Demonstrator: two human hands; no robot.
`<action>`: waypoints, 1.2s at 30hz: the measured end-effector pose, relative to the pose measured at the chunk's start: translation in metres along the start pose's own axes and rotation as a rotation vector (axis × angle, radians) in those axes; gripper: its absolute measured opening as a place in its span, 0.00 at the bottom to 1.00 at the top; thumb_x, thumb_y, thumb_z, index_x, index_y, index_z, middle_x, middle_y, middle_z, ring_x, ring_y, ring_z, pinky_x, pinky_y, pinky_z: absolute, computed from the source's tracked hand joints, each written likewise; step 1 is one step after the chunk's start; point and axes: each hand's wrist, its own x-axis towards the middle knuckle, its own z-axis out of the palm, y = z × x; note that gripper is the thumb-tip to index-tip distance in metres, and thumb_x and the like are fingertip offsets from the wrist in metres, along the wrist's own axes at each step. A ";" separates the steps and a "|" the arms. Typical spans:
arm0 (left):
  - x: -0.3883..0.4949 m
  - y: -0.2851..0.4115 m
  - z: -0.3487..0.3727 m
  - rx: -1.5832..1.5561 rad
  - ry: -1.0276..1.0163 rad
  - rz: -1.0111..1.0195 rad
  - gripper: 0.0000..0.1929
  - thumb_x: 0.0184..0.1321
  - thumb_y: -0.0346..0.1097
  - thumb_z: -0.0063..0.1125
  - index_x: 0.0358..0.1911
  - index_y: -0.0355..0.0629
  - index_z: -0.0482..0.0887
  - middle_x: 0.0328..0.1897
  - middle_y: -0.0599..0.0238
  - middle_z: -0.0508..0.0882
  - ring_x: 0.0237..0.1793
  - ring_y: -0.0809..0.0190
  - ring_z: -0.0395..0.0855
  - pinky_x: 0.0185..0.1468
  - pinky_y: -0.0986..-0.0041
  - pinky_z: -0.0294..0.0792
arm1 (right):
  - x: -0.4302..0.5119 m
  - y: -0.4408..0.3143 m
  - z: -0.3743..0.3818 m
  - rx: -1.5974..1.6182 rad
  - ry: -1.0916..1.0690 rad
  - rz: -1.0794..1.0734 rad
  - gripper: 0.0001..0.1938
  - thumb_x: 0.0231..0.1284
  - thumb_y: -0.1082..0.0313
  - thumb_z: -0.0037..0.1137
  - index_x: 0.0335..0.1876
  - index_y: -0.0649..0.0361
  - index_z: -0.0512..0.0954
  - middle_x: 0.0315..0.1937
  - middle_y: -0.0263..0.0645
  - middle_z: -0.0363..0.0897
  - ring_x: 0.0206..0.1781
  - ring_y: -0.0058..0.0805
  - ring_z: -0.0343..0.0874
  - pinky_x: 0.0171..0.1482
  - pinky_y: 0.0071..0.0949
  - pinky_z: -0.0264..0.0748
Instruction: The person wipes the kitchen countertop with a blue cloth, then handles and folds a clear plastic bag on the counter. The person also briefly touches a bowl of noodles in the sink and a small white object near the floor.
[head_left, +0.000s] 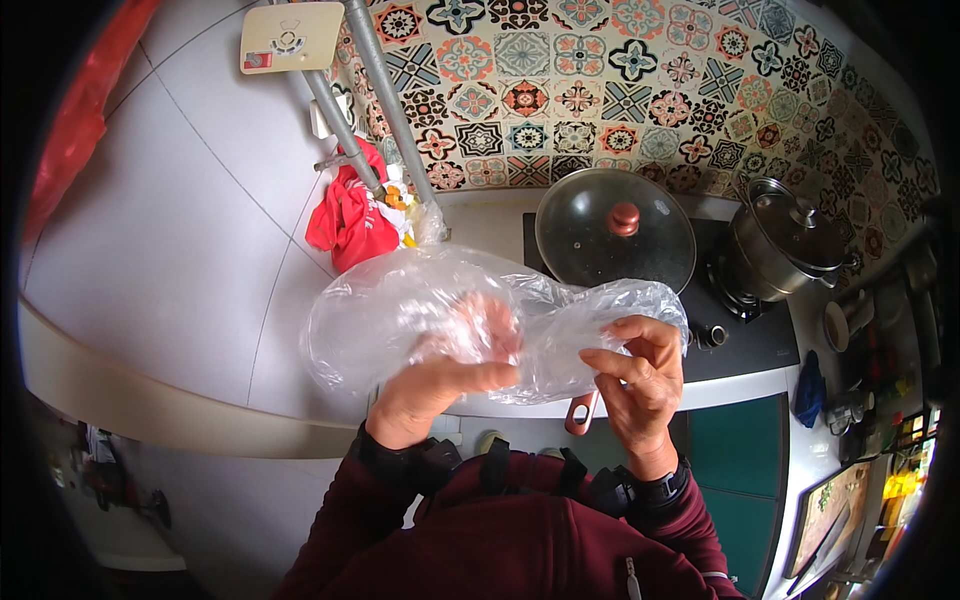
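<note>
A clear plastic bag (390, 322), puffed out and crinkled, spans both hands in front of my chest. Around its middle is my left hand (450, 367), its thumb on the near side and its fingers seen blurred through the film. At the bag's right end, my right hand (637, 367) pinches the film between thumb and fingers. Behind the bag, a red plastic bag (349, 217) lies crumpled beside metal pipes. Past my right hand, a pan with a glass lid (585, 247) sits on the black gas hob (765, 337).
A steel pot (772, 240) with a lid stands on the hob's right burner. The pan's handle (580, 414) juts over the counter edge toward me. Two metal pipes (386, 97) rise behind the bag. A knife lies on a cutting board (829, 510) at the lower right.
</note>
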 end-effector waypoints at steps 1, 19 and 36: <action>-0.001 0.001 0.001 0.184 -0.018 0.018 0.17 0.54 0.41 0.69 0.41 0.43 0.76 0.39 0.65 0.79 0.43 0.66 0.75 0.47 0.72 0.67 | 0.000 0.000 -0.001 0.021 -0.016 0.006 0.19 0.37 0.90 0.61 0.37 0.58 0.84 0.46 0.41 0.70 0.45 0.31 0.76 0.47 0.28 0.79; -0.002 0.002 0.017 -0.076 0.108 0.196 0.32 0.64 0.40 0.60 0.65 0.42 0.56 0.40 0.59 0.80 0.33 0.68 0.74 0.40 0.76 0.69 | 0.001 -0.007 0.000 0.223 -0.005 0.350 0.06 0.52 0.77 0.67 0.34 0.60 0.81 0.31 0.31 0.73 0.34 0.17 0.71 0.29 0.13 0.67; 0.002 0.000 0.025 -0.272 0.112 -0.041 0.24 0.66 0.34 0.56 0.62 0.37 0.64 0.35 0.61 0.80 0.34 0.66 0.78 0.39 0.75 0.71 | 0.005 -0.007 0.001 0.534 -0.161 0.832 0.08 0.64 0.65 0.60 0.34 0.61 0.76 0.23 0.23 0.69 0.22 0.08 0.61 0.19 0.12 0.58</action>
